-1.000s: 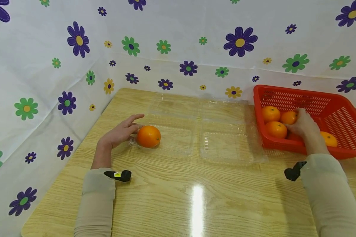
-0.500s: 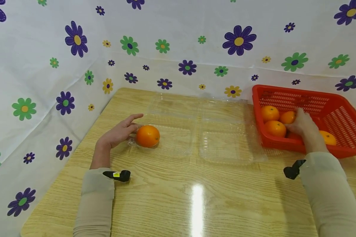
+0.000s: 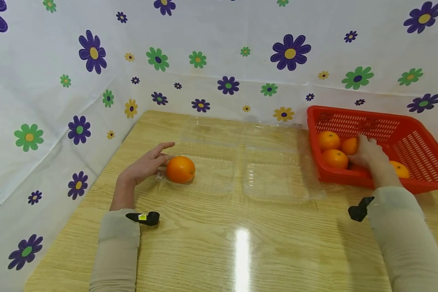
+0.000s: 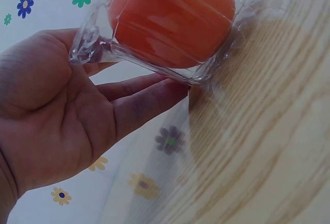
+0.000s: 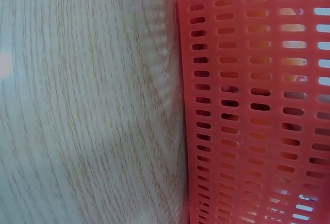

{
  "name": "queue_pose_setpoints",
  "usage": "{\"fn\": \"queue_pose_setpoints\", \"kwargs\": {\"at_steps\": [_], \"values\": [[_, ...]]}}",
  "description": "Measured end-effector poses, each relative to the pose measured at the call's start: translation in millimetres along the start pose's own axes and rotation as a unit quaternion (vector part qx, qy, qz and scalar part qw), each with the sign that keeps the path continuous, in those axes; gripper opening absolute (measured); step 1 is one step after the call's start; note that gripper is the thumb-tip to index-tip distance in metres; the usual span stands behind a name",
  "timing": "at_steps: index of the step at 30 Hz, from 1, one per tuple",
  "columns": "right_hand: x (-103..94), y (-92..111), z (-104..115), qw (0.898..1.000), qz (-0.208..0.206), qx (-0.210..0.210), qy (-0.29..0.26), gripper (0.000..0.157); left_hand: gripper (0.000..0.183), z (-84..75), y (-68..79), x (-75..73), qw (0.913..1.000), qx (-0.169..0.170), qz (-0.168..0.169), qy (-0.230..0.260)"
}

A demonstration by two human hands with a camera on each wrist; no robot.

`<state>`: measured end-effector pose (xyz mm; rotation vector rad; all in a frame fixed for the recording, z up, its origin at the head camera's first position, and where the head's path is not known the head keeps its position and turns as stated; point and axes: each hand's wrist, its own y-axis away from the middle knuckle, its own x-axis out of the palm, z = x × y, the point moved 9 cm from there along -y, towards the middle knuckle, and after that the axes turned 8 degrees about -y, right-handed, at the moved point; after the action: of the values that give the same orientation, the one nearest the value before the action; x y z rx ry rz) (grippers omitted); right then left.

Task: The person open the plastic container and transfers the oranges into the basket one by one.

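Note:
An orange lies at the left side of a clear plastic clamshell box. My left hand is beside it, fingers extended and touching the box's left wall. In the left wrist view, the fingers rest against the crinkled clear plastic below the orange. Inside the red basket, my right hand holds an orange, thumb on the near side and fingers on its right. The right wrist view shows only the basket's slotted wall, which hides the hand.
A second clear plastic box lies open between the first box and the basket. Two more oranges, a near one and a far one, sit left of the right hand; another orange lies right. A flowered cloth backs the table.

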<state>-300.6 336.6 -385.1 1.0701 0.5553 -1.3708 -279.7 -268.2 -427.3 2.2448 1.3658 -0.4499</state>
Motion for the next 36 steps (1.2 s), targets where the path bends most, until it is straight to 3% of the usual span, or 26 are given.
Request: {"fn": "queue_pose_setpoints", "kwargs": {"at_steps": [15, 19, 27, 36], "values": [[-11.2, 17, 4, 0.999, 0.031, -0.006, -0.011, 0.102, 0.054, -4.1, -1.8, 2.0, 1.0, -0.003, 0.007, 0.003], [-17.5, 18, 17, 0.999, 0.018, -0.032, 0.007, 0.098, 0.055, -2.7, -0.9, 0.5, 1.0, -0.002, 0.002, -0.005], [-20.3, 26, 39, 0.999, -0.003, -0.047, 0.008, 0.095, 0.054, -1.4, -1.5, 2.0, 1.0, 0.004, -0.001, -0.004], [-12.8, 34, 60, 0.997, -0.029, -0.076, -0.005, 0.09, 0.055, -0.4, -2.0, 3.5, 1.0, -0.002, -0.002, -0.002]]}}
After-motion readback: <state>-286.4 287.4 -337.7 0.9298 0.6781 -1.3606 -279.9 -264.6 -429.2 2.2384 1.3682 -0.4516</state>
